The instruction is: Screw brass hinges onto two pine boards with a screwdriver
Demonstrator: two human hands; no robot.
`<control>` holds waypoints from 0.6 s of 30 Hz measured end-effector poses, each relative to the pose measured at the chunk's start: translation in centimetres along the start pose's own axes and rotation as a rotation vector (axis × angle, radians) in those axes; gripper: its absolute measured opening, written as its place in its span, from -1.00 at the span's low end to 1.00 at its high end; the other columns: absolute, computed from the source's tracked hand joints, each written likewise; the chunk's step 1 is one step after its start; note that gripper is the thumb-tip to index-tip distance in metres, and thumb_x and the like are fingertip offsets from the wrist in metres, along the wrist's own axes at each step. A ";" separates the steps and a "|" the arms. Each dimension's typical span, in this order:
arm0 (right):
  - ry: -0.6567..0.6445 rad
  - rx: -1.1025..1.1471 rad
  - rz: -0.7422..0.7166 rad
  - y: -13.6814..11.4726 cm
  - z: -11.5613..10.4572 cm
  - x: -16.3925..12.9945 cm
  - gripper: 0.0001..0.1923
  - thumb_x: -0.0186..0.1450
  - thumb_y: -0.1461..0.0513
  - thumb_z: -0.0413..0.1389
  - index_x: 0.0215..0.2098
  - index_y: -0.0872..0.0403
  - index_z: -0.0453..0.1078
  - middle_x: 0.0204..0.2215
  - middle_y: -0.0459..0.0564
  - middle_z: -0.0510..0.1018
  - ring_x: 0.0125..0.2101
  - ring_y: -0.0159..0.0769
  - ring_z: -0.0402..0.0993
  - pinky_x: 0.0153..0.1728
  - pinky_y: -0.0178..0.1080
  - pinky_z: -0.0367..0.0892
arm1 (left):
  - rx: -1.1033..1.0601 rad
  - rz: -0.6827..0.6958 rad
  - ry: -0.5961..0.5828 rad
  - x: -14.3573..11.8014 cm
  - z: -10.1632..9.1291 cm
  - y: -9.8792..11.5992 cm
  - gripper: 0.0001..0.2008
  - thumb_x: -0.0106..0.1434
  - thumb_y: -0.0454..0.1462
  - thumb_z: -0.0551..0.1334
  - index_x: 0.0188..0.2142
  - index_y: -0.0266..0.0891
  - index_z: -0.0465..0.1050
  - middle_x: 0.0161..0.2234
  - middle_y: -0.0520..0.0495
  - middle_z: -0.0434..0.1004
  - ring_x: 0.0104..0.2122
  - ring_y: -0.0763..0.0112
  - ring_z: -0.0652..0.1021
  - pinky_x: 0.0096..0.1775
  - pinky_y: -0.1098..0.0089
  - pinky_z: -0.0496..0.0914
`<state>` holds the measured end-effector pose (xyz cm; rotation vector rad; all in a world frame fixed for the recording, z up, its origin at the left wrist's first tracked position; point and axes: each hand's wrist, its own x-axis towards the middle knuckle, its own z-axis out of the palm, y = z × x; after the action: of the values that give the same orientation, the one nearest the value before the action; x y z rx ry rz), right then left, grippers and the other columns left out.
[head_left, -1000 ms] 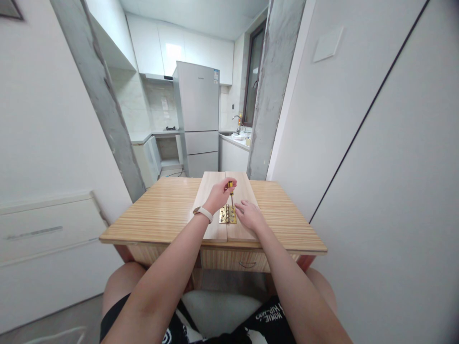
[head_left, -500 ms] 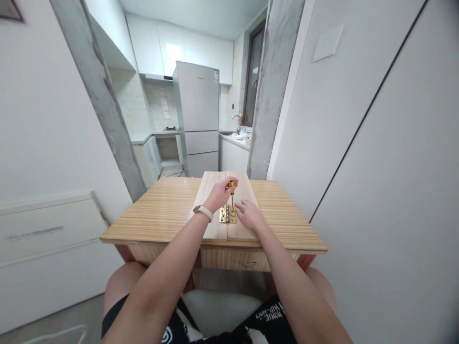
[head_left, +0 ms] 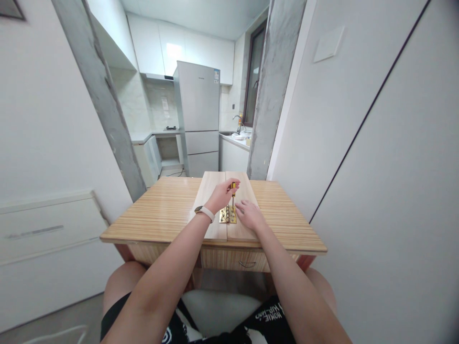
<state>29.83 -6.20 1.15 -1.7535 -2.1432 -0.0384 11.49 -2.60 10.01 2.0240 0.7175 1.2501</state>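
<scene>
My left hand (head_left: 223, 193) grips the yellow-and-black handle of a screwdriver (head_left: 234, 187). The screwdriver stands nearly upright, its tip down at the right leaf of a brass hinge (head_left: 224, 215). That hinge lies open across the seam between two pale wooden boards, the left board (head_left: 212, 233) and the right board (head_left: 242, 233). Screws show on its leaves, too small to make out well. My right hand (head_left: 249, 214) rests on the right board with its fingers stretched toward the hinge, beside the screwdriver's tip.
Both boards lie on a striped wooden table (head_left: 161, 210) with a drawer (head_left: 229, 260) in front. A grey refrigerator (head_left: 199, 105) and a sink counter (head_left: 234, 148) stand beyond. White walls flank the table, and a light switch plate (head_left: 329, 44) is on the right one.
My left hand and the screwdriver handle have shifted slightly right and down, the tip staying at the hinge. My right hand keeps its place.
</scene>
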 end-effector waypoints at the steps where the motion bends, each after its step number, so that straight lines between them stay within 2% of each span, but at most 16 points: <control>1: 0.009 0.012 0.009 0.1 0.0 0.0 -0.53 0.54 0.02 -0.06 0.29 -0.11 0.45 0.33 0.11 0.42 0.32 -0.06 0.30 0.35 -0.01 0.14 | -0.002 -0.001 0.001 0.0 0.0 0.0 -0.74 0.41 -0.34 0.21 0.06 -0.15 0.51 -0.07 -0.13 0.66 -0.06 0.29 0.65 -0.05 0.29 0.56; 3: 0.062 0.065 0.033 0.2 -0.1 0.1 -0.53 0.52 0.05 -0.03 0.29 -0.03 0.45 0.31 0.14 0.44 0.32 -0.08 0.30 0.37 -0.02 0.12 | 0.000 0.001 0.000 0.1 0.0 -0.1 -0.71 0.40 -0.36 0.21 0.07 -0.15 0.53 -0.07 -0.12 0.66 -0.06 0.30 0.64 -0.03 0.28 0.56; 6: 0.230 0.237 0.026 0.1 -1.1 0.5 -0.50 0.49 0.07 0.00 0.32 0.04 0.41 0.28 0.15 0.47 0.31 -0.09 0.32 0.39 0.02 0.13 | 0.029 0.016 -0.005 0.2 0.0 0.1 -0.68 0.37 -0.38 0.23 0.08 -0.15 0.57 -0.02 -0.12 0.65 -0.04 0.29 0.63 0.02 0.25 0.55; 9: 0.375 0.483 -0.043 -0.8 -3.0 1.4 -0.42 0.45 0.04 0.08 0.39 0.02 0.28 0.29 0.17 0.45 0.27 -0.07 0.39 0.28 0.06 0.33 | 0.071 0.071 -0.009 0.3 0.0 0.6 -0.63 0.35 -0.39 0.25 0.10 -0.12 0.61 0.07 -0.15 0.61 0.02 0.23 0.59 0.02 0.24 0.55; 11: 0.384 0.631 -0.091 -1.6 -4.1 2.2 -0.33 0.42 0.07 0.13 0.44 0.00 0.16 0.30 0.18 0.45 0.25 -0.06 0.43 0.17 0.05 0.44 | 0.077 0.110 0.001 0.2 0.0 0.8 -0.59 0.35 -0.40 0.26 0.15 -0.09 0.60 0.08 -0.17 0.58 0.04 0.22 0.58 0.01 0.25 0.54; 14: 0.352 0.767 -0.141 -2.7 -4.7 3.0 -0.29 0.40 0.12 0.17 0.45 -0.03 0.09 0.29 0.18 0.47 0.17 -0.09 0.54 0.14 0.04 0.49 | 0.041 0.110 0.032 0.2 -0.1 0.6 -0.58 0.37 -0.36 0.27 0.18 -0.08 0.58 0.06 -0.19 0.53 0.00 0.25 0.57 -0.03 0.28 0.54; 18: 0.339 0.762 -0.094 -3.5 -4.4 3.3 -0.29 0.39 0.16 0.16 0.44 -0.04 0.05 0.08 0.12 0.64 0.00 -0.10 0.65 0.09 0.06 0.53 | -0.013 0.073 0.043 0.1 -0.2 -0.1 -0.64 0.41 -0.26 0.28 0.18 -0.10 0.60 0.01 -0.19 0.49 -0.09 0.30 0.57 -0.07 0.29 0.55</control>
<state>27.13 -4.98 6.97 -1.1081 -1.6693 0.3781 11.37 -2.39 10.06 2.0349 0.6591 1.3407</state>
